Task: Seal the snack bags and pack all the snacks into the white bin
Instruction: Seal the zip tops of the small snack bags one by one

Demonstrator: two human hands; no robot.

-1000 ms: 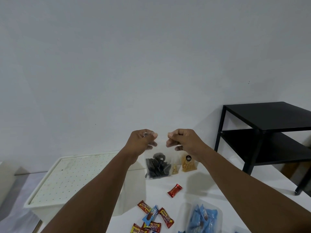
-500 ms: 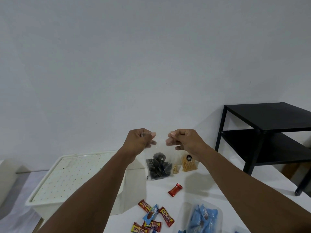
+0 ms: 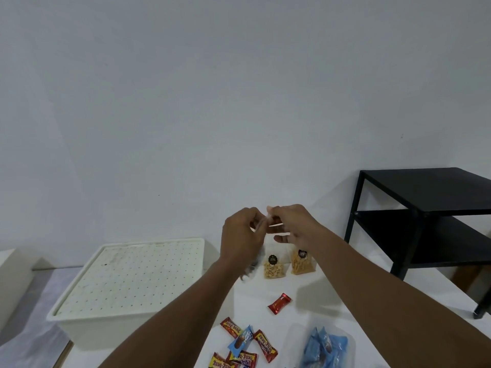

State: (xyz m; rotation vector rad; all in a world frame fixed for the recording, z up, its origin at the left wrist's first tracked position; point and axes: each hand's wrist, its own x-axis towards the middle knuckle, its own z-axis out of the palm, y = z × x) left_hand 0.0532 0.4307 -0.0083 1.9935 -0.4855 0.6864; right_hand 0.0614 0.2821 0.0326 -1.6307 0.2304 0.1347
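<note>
Left grip (image 3: 240, 235) and right grip (image 3: 292, 224) pinch the clear snack bag (image 3: 249, 272) by its top above the bench (image 3: 305, 290); sealing looks unfinished. The white bin (image 3: 119, 330) is lidded, candy bars (image 3: 263, 343) lie unpacked.

Blk 2-tier side table (image 3: 430, 187), rt.

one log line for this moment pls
step: sealing bag | left hand: pinches bag top | right hand: pinches bag top | bin: lid on | bars: loose on table
</note>
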